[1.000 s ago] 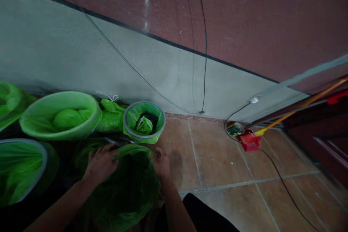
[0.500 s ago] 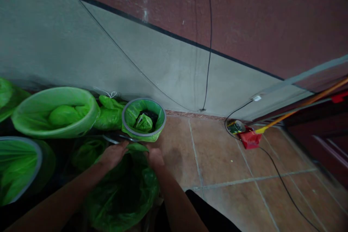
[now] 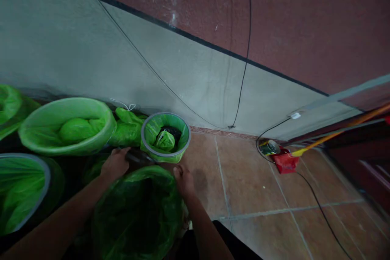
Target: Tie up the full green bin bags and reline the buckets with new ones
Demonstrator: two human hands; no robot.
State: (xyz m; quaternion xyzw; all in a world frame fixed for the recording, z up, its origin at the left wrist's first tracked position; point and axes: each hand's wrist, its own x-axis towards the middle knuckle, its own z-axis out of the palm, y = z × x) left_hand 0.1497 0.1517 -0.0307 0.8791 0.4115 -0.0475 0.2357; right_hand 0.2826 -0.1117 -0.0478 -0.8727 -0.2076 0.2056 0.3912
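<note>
A green bin liner (image 3: 137, 215) hangs open in front of me around a dark bin, whose inside is too dark to make out. At its far left side, my left hand (image 3: 115, 165) is closed on a thin grey ring (image 3: 141, 157), blurred by motion. Curled fingers of my right hand (image 3: 184, 179) are beside the liner's right edge; what they hold, if anything, is hidden. Just beyond the hands stands a small grey-rimmed bin (image 3: 166, 154), lined in green, with a knotted green bag (image 3: 165, 141) and something black inside.
Left of me stand a wide green-lined bin (image 3: 65, 146), another grey-rimmed bin (image 3: 45, 170) and a full green bag (image 3: 126, 130). Along the wall (image 3: 210, 89) runs a black cable (image 3: 243, 73). A red dustpan (image 3: 284, 162) and a tin (image 3: 269, 147) sit on the tiles at right.
My hands have moved apart, the left one leftward and the right one to the right. The liner's far edge, bunched between them before, now spreads in a round opening. The view has shifted slightly.
</note>
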